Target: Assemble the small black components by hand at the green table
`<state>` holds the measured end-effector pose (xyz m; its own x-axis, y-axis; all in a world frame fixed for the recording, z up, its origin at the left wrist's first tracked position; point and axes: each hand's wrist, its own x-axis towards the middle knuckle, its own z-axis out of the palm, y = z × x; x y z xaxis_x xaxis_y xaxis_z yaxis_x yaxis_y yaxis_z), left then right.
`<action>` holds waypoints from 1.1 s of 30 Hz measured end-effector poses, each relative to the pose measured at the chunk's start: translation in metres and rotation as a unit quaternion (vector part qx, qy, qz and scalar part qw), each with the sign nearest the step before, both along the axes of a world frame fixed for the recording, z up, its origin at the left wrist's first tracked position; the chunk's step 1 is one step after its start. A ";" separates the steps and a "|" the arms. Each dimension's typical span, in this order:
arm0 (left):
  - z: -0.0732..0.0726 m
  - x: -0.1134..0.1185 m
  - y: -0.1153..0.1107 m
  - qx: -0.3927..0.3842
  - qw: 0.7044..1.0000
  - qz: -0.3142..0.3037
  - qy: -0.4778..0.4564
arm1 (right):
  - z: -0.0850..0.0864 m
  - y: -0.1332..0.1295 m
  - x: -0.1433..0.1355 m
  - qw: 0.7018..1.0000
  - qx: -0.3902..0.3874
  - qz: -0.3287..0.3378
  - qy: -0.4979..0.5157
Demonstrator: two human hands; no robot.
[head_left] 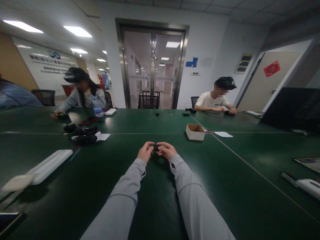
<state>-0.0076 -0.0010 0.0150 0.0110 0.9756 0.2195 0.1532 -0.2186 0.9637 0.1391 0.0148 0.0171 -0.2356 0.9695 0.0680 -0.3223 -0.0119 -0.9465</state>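
Free tabletop (225,180) beside right hand (168,151), box (195,135) ahead-right, white device (53,164) left

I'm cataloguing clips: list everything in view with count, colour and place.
Small part: one, black, between the two grips
Table: one, dark green, across the foreground
Box: one, pale, brown inside, right of centre
Paper: one, white, right of box
Bottle: one, clear, blue label, left
Flat device: one, red edge, beside bottle
Gear: several pieces, black, left
Long object: one, white, near left
Dark panel: one, black, right edge
Glass doors: two, clear, back centre
Co-workers: three, blue, grey and white clothing, far side
Left grip: one, grey sleeve, left of part
Right grip: one, grey sleeve, right of part
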 end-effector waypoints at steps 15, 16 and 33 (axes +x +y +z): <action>0.000 0.000 0.000 -0.006 1.000 -0.002 -0.004 | 0.001 0.000 0.000 1.000 -0.008 0.000 0.001; 0.000 0.000 0.000 -0.006 1.000 -0.002 -0.003 | 0.001 0.000 0.000 1.000 -0.006 0.001 0.001; 0.001 0.000 0.000 -0.036 0.998 -0.014 -0.039 | -0.002 0.001 0.001 1.000 0.001 0.000 0.003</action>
